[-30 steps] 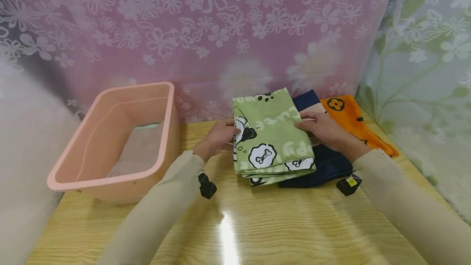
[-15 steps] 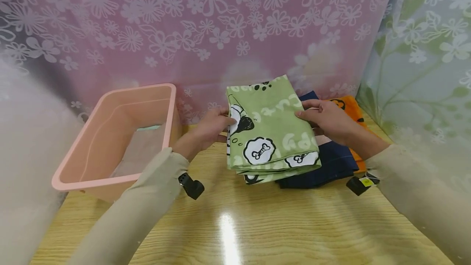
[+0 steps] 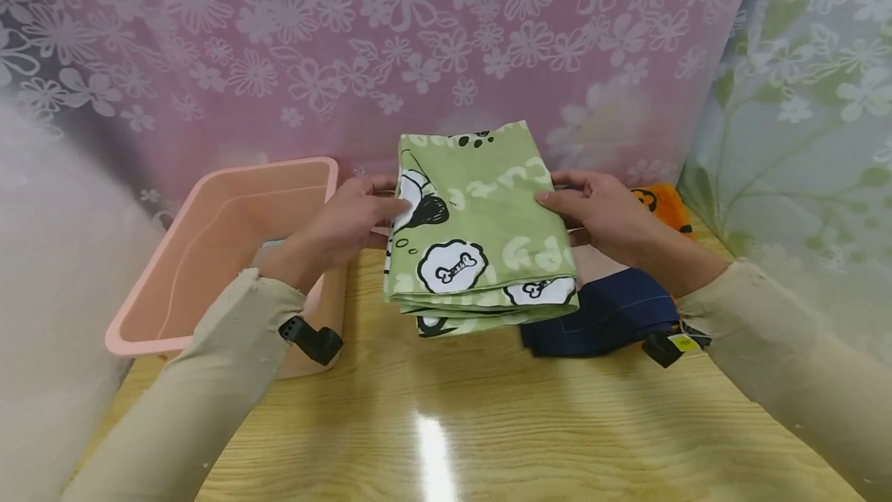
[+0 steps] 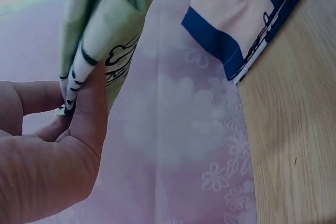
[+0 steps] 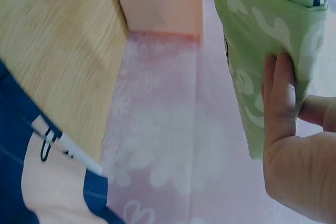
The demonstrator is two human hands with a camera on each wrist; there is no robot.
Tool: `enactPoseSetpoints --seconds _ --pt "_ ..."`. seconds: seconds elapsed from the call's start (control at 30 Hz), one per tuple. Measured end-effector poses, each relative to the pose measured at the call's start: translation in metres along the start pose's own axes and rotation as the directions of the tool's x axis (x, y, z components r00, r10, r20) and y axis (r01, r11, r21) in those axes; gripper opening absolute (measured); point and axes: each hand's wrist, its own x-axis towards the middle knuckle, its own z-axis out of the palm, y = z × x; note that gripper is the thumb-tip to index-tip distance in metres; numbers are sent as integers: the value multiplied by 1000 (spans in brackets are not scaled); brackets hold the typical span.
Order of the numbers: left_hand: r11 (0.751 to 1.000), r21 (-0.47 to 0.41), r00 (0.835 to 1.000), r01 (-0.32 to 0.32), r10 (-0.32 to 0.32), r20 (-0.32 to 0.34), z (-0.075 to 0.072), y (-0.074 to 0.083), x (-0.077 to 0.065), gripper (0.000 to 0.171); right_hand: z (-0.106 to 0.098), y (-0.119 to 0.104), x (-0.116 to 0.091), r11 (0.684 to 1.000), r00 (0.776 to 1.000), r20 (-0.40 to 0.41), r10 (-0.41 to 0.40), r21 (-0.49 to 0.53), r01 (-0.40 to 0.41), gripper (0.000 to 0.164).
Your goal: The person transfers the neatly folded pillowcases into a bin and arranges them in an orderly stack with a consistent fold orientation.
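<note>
A folded green cloth (image 3: pixel 488 215) with white lettering and bone drawings is held up off the table between both hands. My left hand (image 3: pixel 351 219) pinches its left edge; in the left wrist view the thumb and fingers (image 4: pixel 89 108) squeeze the folded layers. At the opposite edge my right hand (image 3: pixel 602 211) grips the cloth, thumb on top and fingers beneath. The right wrist view shows those fingers (image 5: pixel 281 98) lying along the green underside. Below and to the right lies a folded navy and pink cloth (image 3: pixel 599 312), partly covered from view by the green one.
To the left stands a pink plastic tub (image 3: pixel 230 215), with a pale cloth inside mostly hidden by my left arm. An orange cloth (image 3: pixel 665 208) lies at the back right of the wooden table (image 3: pixel 530 424). A pink floral curtain (image 3: pixel 446 45) hangs behind.
Both hands have lifted the green cloth and carried it left, toward the tub. More of the navy and pink cloth shows beneath it. The left arm now overlaps the tub.
</note>
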Motion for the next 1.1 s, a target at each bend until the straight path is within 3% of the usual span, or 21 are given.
enactPoseSetpoints --seconds 0.27,0.4,0.53,0.9,1.1 --pt "999 52 1000 -17 16 12 -30 17 -28 42 30 -13 16 998 998 50 -40 57 37 47" --pt "994 98 999 -42 43 -11 -47 27 -45 43 47 -21 24 993 992 96 -77 97 67 47" --pt "989 149 999 -13 19 -42 -61 31 -57 44 63 -27 30 993 991 108 -76 95 66 43" --pt "967 254 996 27 -5 -85 -113 26 -78 44 117 -35 57 979 986 152 -66 202 35 37" --pt "956 286 988 61 -17 -153 -142 20 -89 48 150 -33 75 966 986 154 -69 256 28 34"
